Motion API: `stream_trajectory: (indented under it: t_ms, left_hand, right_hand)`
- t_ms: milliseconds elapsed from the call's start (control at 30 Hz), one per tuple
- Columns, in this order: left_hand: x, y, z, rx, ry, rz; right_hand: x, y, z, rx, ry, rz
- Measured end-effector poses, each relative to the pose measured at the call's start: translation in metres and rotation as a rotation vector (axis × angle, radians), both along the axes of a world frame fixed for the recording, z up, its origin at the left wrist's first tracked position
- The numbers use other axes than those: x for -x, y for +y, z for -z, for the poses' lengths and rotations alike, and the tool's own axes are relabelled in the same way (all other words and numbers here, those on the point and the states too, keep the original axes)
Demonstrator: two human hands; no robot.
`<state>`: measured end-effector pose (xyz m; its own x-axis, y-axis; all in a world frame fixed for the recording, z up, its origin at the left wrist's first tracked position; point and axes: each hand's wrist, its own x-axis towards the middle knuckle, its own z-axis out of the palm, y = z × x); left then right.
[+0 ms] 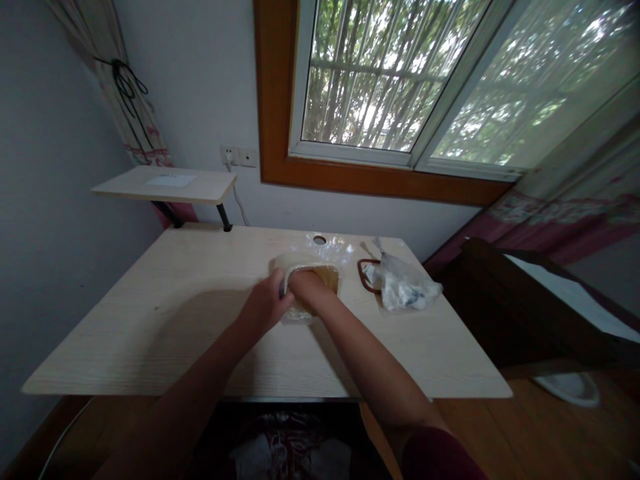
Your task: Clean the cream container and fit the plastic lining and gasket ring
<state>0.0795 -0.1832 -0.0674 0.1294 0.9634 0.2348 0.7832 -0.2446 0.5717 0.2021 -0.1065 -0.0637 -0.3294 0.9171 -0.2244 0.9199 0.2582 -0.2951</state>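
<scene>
A box-like container [331, 277] with a pale rim, clear-looking sides and a yellow-brown inside stands on the table in front of me. My left hand [265, 300] is closed on its left edge. From the right, my right hand [306, 285] reaches down through the container's opening. Its fingers are hidden inside, so whether they hold anything does not show. To the right of the container lie a crumpled clear plastic bag [405, 283] with something small and dark in it and a reddish-brown rounded frame or loop [361, 275] partly behind the bag.
The pale wooden table [125, 333] has a round cable hole [319, 240] at the back. A small raised shelf [200, 187] with a paper on it stands at the back left. Dark furniture [480, 307] is close to the right edge. A window [380, 80] is behind.
</scene>
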Motion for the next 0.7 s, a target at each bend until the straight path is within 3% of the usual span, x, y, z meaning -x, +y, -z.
stream_trajectory:
  t_ms: [233,467,700]
  left_hand:
    - [0.004,0.005,-0.003,-0.004,-0.007,-0.042]
    - [0.005,0.003,-0.007,0.007,-0.022,-0.056]
    - [0.012,0.011,-0.009,-0.020,-0.030,-0.134]
  right_hand:
    - [-0.006,-0.006,-0.015,-0.095,-0.022,-0.065]
    - [-0.005,-0.010,-0.016,-0.138,-0.059,-0.085]
    - [-0.012,-0.026,-0.023,-0.215,-0.006,-0.199]
